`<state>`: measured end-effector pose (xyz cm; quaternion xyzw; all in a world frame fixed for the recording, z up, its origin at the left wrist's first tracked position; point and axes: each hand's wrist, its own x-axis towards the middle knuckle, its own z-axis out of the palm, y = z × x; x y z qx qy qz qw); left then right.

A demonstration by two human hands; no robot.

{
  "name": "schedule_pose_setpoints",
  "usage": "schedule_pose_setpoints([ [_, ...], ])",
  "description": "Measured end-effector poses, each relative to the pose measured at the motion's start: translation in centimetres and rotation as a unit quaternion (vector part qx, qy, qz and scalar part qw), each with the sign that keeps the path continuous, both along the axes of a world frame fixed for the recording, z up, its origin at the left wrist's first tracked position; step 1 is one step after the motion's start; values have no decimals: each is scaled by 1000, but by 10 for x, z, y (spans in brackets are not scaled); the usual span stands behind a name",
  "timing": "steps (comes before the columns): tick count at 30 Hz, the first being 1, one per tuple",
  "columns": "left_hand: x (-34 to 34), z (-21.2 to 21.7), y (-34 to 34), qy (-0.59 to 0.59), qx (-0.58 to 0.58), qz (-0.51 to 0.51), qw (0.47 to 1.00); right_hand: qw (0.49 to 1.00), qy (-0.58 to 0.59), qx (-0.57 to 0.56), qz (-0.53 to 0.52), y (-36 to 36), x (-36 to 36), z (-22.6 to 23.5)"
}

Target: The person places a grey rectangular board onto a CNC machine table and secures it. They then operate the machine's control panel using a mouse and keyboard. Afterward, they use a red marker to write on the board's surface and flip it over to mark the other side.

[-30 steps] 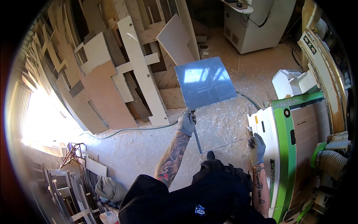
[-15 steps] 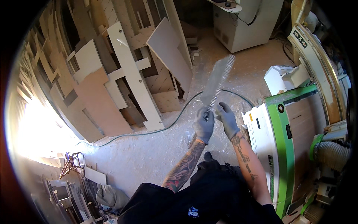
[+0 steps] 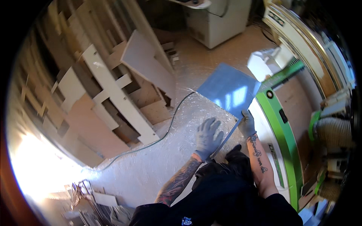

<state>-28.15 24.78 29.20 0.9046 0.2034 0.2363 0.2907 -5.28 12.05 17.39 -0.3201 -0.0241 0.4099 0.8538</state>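
My right hand [image 3: 247,125], in a grey glove, grips a flat, glossy blue-grey sheet [image 3: 222,81] by its near right corner. Window-like light reflects off its surface. From that corner a thin, narrow strip [image 3: 227,140] runs down toward my body; whether it is one piece with the sheet I cannot tell. My left hand [image 3: 207,138], also gloved, is open with the fingers spread, just left of the strip. Contact between its palm and the strip is hidden.
Offcut boards and panels [image 3: 94,124] lean in a stack on the left. A dark hose [image 3: 170,124] crosses the dusty floor. Close on my right stands a white and green machine [image 3: 277,124], with ribbed ducts [image 3: 332,129] beyond it. A pale cabinet [image 3: 218,24] is at the back.
The sheet, earlier nearly edge-on with a toothed or coil-like edge showing, now turns its broad face up. My left hand has let go and opened; the right now grips it. The view has shifted.
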Motion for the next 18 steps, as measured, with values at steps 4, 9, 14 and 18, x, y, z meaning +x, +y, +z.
schedule_pose_setpoints([
  [4,37,22,1,-95,-54,-52,993,993,14,-92,-72,-86,75,-35],
  [9,116,16,3,-87,-89,-94,988,986,2,-71,-150,-176,152,-18],
  [14,215,-3,-11,-20,-124,-164,978,974,38,-109,-197,-276,211,-26],
  [18,300,-46,-25,-10,-167,-197,966,967,15,-112,-229,-344,250,-68],
])
